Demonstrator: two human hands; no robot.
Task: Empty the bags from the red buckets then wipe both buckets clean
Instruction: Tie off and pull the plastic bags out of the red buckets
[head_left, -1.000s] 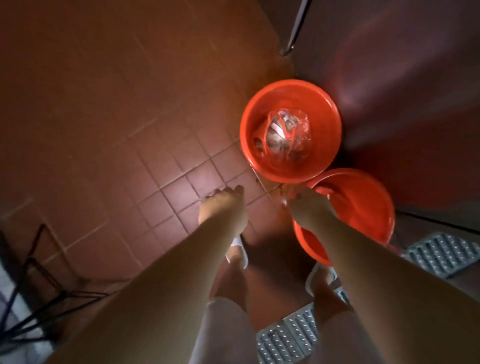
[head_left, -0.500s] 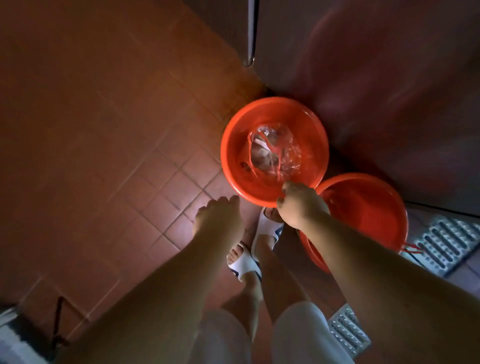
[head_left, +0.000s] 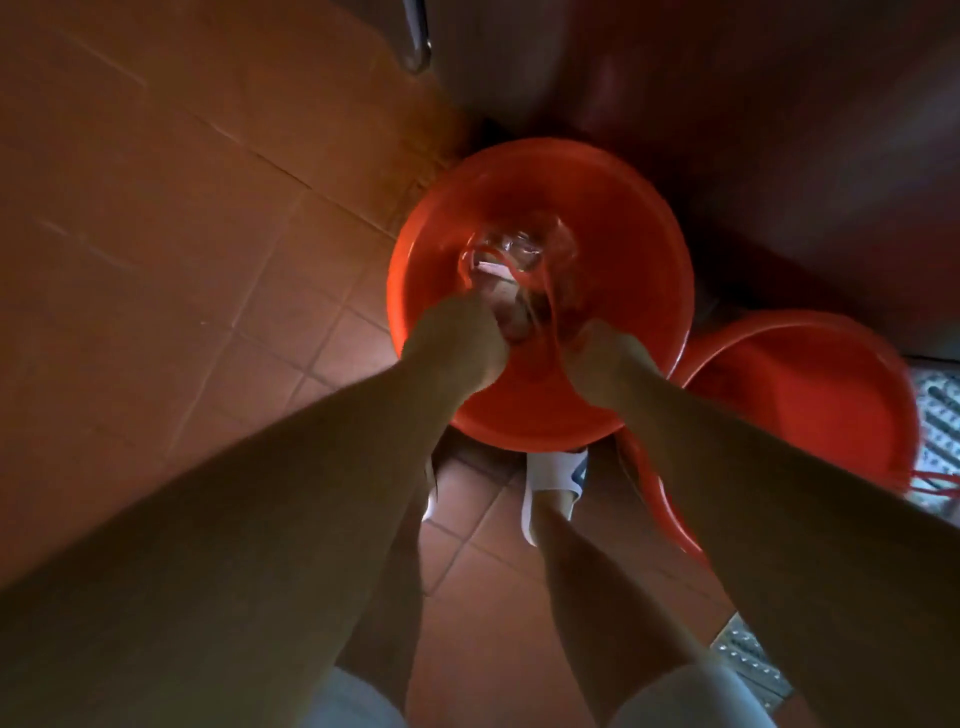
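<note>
A red bucket (head_left: 644, 244) stands on the tiled floor at the centre of the head view. In it lies a clear plastic bag (head_left: 514, 254) with red handles, blurred by motion. My left hand (head_left: 457, 343) is inside the near side of the bucket, fingers curled at the bag's handles. My right hand (head_left: 608, 364) reaches in beside it, next to a red handle strap; its fingers are hidden behind the back of the hand. A second red bucket (head_left: 810, 395) sits to the right, touching the first, with no bag visible inside.
A dark wall or cabinet front (head_left: 753, 104) rises behind the buckets. A metal leg (head_left: 418, 47) stands at the top. Metal grating (head_left: 937, 415) lies at the right and lower right. My feet in white sandals (head_left: 556, 478) stand just before the buckets.
I have stepped closer and leaned over the far bucket. Both hands moved from outside the rims into that bucket, down to the bag.
</note>
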